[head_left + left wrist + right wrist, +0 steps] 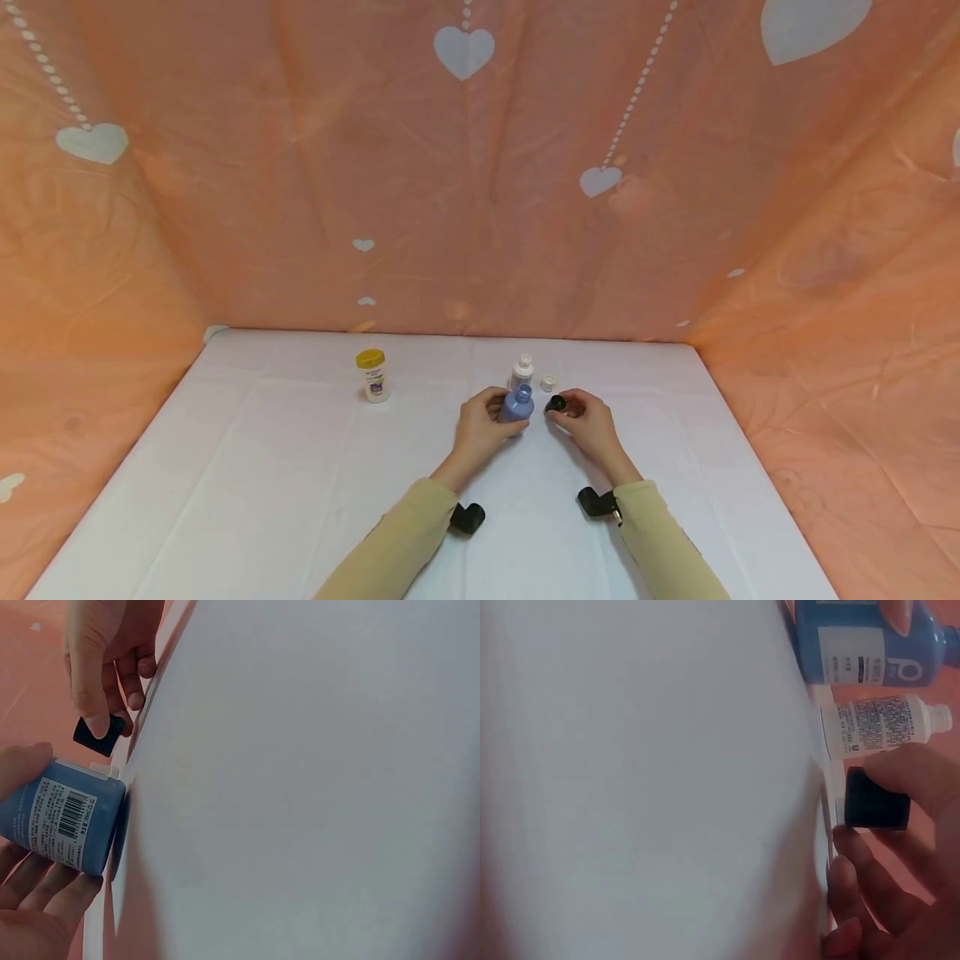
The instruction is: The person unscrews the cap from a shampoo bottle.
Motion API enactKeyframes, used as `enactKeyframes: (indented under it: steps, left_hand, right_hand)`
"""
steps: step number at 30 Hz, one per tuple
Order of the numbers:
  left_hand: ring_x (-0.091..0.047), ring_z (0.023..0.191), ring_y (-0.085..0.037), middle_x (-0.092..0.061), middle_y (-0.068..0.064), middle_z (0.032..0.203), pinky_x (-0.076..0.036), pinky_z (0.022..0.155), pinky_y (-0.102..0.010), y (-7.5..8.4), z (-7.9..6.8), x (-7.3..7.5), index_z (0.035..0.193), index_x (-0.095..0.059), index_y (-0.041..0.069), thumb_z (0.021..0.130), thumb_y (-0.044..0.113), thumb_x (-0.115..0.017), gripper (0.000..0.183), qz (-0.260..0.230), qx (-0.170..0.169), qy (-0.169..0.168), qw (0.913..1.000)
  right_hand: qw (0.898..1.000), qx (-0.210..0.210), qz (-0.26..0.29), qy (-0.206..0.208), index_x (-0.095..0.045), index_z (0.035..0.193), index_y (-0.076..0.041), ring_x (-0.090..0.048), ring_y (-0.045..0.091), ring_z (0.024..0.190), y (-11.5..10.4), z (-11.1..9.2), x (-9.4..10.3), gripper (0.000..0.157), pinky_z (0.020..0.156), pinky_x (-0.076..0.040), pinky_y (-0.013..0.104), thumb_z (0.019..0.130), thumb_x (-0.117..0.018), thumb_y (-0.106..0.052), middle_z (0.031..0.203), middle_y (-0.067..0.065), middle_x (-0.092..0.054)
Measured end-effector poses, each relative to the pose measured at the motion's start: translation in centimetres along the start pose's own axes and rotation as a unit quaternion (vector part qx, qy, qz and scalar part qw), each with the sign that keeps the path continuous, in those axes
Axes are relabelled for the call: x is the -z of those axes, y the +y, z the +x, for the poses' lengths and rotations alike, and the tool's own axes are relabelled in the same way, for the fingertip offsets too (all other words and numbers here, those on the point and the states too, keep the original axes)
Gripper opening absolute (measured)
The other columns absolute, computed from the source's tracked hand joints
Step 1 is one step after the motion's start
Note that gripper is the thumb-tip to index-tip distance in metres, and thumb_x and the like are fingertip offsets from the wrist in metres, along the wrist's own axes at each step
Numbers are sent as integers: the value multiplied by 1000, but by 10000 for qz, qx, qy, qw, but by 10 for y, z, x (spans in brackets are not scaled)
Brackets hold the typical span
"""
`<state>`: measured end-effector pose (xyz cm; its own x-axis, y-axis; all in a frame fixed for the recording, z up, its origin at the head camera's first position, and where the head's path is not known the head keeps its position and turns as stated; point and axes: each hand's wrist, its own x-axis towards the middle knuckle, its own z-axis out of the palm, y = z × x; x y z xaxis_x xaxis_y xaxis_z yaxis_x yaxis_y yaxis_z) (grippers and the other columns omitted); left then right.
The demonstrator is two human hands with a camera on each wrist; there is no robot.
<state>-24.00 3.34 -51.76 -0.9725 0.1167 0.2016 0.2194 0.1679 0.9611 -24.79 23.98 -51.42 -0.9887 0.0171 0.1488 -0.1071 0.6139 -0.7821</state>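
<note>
My left hand (pixel 482 427) grips a blue bottle (pixel 517 405) with an uncapped neck, thumb on one side and fingers on the other. The labelled side with a barcode faces the left wrist camera. Just to the right, my right hand (pixel 591 423) pinches a black cap (pixel 877 799) between thumb and fingers, apart from the bottle. Behind the blue bottle stands a small white bottle (pixel 874 724), also without a cap. Its lower part is partly hidden in the head view. A small white cap (pixel 548 382) lies on the table to its right.
A white jar with a yellow lid (pixel 371 359) stands upright to the left, well away from the hands. White cloth covers the table (pixel 300 500). Orange sheets with hearts (pixel 465 208) hang at the back and both sides.
</note>
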Motion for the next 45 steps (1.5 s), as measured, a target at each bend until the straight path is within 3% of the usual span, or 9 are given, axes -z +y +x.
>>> enactKeyframes:
  steps: [19, 34, 45]
  left_hand:
    - [-64, 101, -25, -66, -14, 108, -53, 86, -29, -6, 13, -13, 110, -61, 5, 65, 6, -88, 52, -35, 133, 195, 9997]
    - [-62, 106, -25, -65, -13, 111, -50, 91, -29, -2, 11, -8, 112, -61, 4, 64, 5, -89, 55, -85, 177, 152, 9997]
    - [-65, 97, -25, -67, -14, 104, -54, 83, -30, 2, 6, -3, 107, -65, 2, 65, 0, -87, 47, -111, 188, 302, 9993]
  right_hand:
    - [9994, -117, -224, -242, -68, 106, -1, -54, 17, 75, -5, 5, 2, 33, 66, -46, 29, 76, -79, -8, 88, 6, -63]
    - [9989, -53, -368, -273, -68, 106, 1, -52, 15, 70, -3, 7, 0, 34, 63, -45, 28, 75, -78, -7, 84, 5, -63]
    - [9992, -8, -309, -250, -66, 107, 3, -51, 16, 69, -6, 4, 1, 35, 63, -44, 28, 74, -77, -4, 84, 7, -62]
